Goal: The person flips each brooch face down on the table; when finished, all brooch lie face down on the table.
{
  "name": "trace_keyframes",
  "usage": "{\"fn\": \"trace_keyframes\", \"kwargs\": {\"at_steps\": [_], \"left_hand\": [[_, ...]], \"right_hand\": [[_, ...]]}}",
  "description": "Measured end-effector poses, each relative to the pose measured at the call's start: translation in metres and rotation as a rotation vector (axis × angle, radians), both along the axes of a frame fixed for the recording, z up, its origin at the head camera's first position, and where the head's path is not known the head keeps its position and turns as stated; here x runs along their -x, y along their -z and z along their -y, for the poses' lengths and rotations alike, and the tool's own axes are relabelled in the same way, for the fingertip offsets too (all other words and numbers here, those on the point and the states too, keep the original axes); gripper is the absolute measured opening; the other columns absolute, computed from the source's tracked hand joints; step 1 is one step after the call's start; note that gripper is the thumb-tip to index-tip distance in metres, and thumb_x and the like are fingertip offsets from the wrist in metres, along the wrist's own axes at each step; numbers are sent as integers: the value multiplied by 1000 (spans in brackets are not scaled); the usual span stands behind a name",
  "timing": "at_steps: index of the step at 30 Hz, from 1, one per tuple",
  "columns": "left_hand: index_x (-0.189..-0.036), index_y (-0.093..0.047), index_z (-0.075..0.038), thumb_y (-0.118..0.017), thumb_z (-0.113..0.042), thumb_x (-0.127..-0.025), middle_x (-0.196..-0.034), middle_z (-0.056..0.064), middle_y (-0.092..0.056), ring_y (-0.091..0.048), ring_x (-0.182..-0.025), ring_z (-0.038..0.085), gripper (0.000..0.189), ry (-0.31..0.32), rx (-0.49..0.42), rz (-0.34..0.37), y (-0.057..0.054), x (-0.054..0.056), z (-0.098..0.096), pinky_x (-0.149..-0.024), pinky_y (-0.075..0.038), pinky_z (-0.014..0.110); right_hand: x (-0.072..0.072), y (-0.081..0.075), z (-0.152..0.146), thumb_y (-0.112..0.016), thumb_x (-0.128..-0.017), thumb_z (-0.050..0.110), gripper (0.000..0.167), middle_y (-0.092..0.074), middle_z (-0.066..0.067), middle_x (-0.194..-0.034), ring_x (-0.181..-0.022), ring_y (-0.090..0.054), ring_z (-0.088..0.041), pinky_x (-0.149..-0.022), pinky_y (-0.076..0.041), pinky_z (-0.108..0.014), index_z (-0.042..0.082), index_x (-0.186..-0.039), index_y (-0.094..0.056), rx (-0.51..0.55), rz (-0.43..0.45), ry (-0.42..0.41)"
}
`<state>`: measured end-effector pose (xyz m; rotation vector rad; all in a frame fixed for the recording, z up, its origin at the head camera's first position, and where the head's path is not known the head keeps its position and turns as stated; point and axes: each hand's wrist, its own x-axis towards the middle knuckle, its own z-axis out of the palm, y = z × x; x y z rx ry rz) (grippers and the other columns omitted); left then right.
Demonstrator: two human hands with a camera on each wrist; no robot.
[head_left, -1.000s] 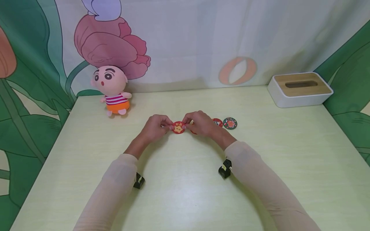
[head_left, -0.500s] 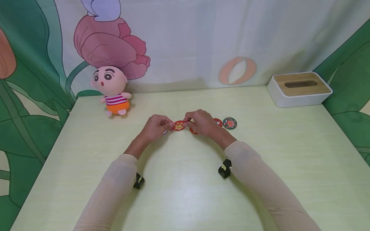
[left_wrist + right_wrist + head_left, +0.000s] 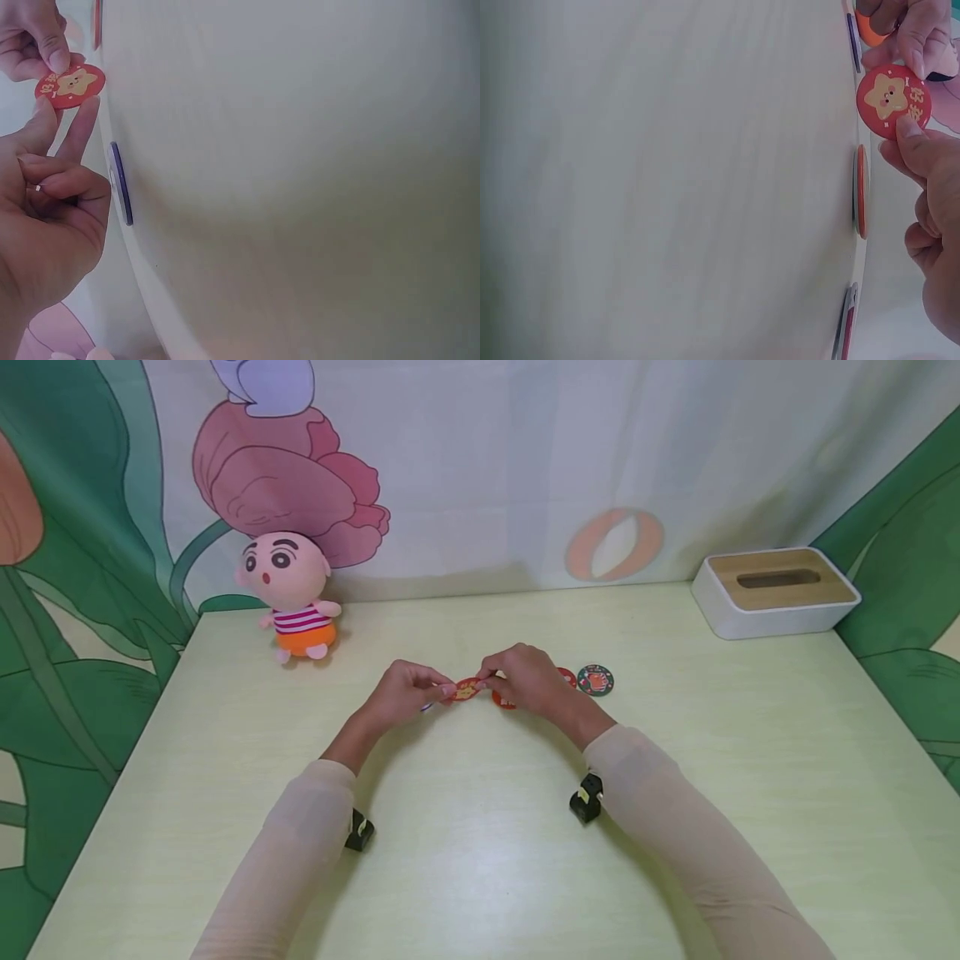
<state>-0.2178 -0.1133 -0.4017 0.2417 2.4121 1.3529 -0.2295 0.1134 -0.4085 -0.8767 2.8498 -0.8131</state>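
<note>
Star disc held between two hands, raised off the table and tilted, midway between left and right near the far edge. Its red face bears a yellow star and gold lettering. The left hand pinches one edge between thumb and finger, its other fingers curled toward the palm; the right hand pinches the opposite edge, its thumb on the printed face. Both grips are thus closed on the same disc.

Four more discs lie on the table, roughly in a row. The blue-rimmed disc is just beside the left hand, which mostly hides it in the head view. The orange-rimmed disc is partly covered by the right hand; beyond it, the red disc is partly hidden too, and the green disc lies just beside that, fully visible. At far left is the doll, in striped top and orange shorts; at far right, the white box with slotted wooden lid. Behind hangs a printed curtain.
</note>
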Motion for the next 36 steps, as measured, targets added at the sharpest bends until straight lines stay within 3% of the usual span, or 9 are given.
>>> {"fn": "trace_keyframes", "kwargs": {"at_steps": [6, 11, 14, 19, 24, 28, 36], "left_hand": [[-105, -78, 4, -74, -12, -92, -101, 22, -78, -57, -77, 11, 21, -12, 5, -3, -1, -1, -1, -61, -37, 21], [-103, -78, 5, -76, -8, -90, -100, 22, -78, -58, -74, 8, 18, -10, 3, 4, -2, -4, -1, -60, -38, 21], [-100, -79, 3, -79, -10, -88, -98, 18, -79, -58, -76, 8, 18, 1, 25, -4, -2, -4, -1, -63, -39, 22], [-95, -81, -2, -84, -17, -84, -94, 11, -80, -57, -80, 13, 19, 8, 97, -8, 0, -2, -2, -67, -43, 23], [-97, -80, -5, -86, -19, -82, -98, 11, -80, -62, -92, 20, 21, 0, 166, -11, 0, 0, -5, -72, -48, 23], [-107, -78, -6, -86, -18, -82, -103, 13, -79, -66, -100, 25, 29, 5, 196, -28, 1, 0, -7, -73, -48, 22], [-117, -75, -2, -87, -16, -81, -100, 14, -78, -61, -103, 23, 41, 29, 235, -50, 3, 0, -6, -80, -44, 24]], "right_hand": [[2, 2, -2, -77, -90, 20, 16, -81, -5, -102, -88, -71, -17, -76, -51, -28, 11, -102, -82, 89, 137, 27], [1, 2, -3, -77, -90, 19, 17, -81, -9, -99, -77, -63, -15, -64, -43, -23, 7, -100, -82, 156, 207, -11], [1, 0, -3, -78, -89, 22, 19, -81, -9, -99, -77, -63, -12, -64, -42, -21, 7, -101, -82, 154, 230, -19], [1, 1, -3, -78, -89, 22, 25, -80, -10, -106, -81, -63, -14, -67, -44, -21, 7, -109, -80, 122, 270, -28], [0, 4, -2, -80, -88, 23, 30, -79, -8, -110, -90, -64, -17, -80, -50, -25, 9, -114, -78, 96, 288, -37], [0, 4, 1, -82, -86, 24, 33, -79, -4, -102, -89, -61, -17, -84, -49, -27, 11, -115, -78, 87, 311, -22], [-2, 2, 5, -83, -84, 26, 31, -70, 0, -82, -83, -55, -16, -77, -42, -26, 12, -112, -79, 52, 327, -2]]}}
